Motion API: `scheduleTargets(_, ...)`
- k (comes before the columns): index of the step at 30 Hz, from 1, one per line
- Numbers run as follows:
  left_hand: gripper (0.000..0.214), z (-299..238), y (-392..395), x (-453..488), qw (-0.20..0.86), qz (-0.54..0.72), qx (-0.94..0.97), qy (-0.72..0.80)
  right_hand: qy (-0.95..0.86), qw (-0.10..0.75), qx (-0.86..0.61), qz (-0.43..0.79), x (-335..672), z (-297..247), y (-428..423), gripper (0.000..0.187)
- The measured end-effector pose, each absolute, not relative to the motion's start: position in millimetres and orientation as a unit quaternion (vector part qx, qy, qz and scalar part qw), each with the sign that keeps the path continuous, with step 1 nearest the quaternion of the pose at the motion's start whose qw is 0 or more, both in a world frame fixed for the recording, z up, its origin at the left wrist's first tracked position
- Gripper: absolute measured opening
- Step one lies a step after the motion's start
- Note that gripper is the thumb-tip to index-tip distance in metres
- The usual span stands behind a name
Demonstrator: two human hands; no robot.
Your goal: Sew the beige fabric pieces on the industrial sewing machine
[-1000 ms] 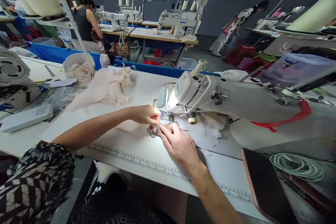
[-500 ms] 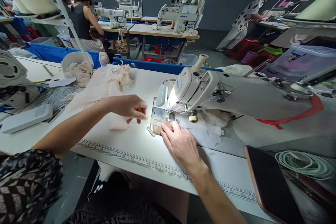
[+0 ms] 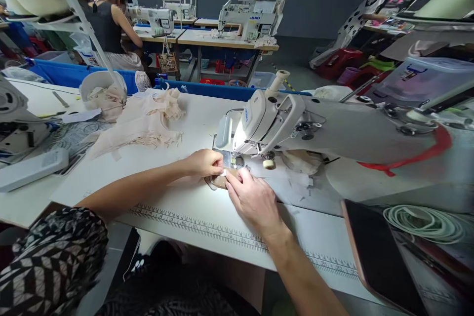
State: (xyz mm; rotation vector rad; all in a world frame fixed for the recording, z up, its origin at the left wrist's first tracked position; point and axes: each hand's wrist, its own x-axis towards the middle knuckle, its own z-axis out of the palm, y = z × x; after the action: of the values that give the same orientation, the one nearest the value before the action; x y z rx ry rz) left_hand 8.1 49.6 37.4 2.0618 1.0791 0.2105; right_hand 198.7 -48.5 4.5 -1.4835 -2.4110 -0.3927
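A lit white sewing machine [image 3: 255, 121] stands before me, its needle area above a metal plate [image 3: 227, 159]. My left hand [image 3: 208, 163] is closed in a pinch just left of the presser foot, at the edge of a small white piece of fabric [image 3: 223, 173]. My right hand [image 3: 255, 197] rests in front of the needle, thumb and forefinger closed on the right side of that white piece. Beneath the fingertips lies a brown, flat piece [image 3: 219, 181], partly covered by both hands. The exact grip of the fingertips is hard to see.
Pale cut fabric pieces [image 3: 140, 126] lie in a stack at the left. A phone [image 3: 381, 252] and coiled light cord [image 3: 425, 223] are at the right. A printed ruler scale [image 3: 207, 229] runs along the front edge. A co-worker [image 3: 114, 29] sits behind at another machine.
My left hand has moved right and closer, from left of the plate to beside my right hand at the white piece. The right hand has stayed nearly in place. My view has shifted slightly.
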Motion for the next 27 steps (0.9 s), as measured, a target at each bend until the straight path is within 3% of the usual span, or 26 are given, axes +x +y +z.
scheduleTargets(10, 0.009, 44.9, 49.4, 11.3, 0.341, 0.036, 0.834, 0.433, -0.811, 0.19, -0.545, -0.098, 210.3, 4.4, -53.6, 0.036)
scheduleTargets(27, 0.008, 45.9, 64.3, 7.3, 0.444, 0.018, 0.814, 0.375, -0.826, 0.231, -0.508, -0.076, 206.7, 6.5, -53.8, 0.033)
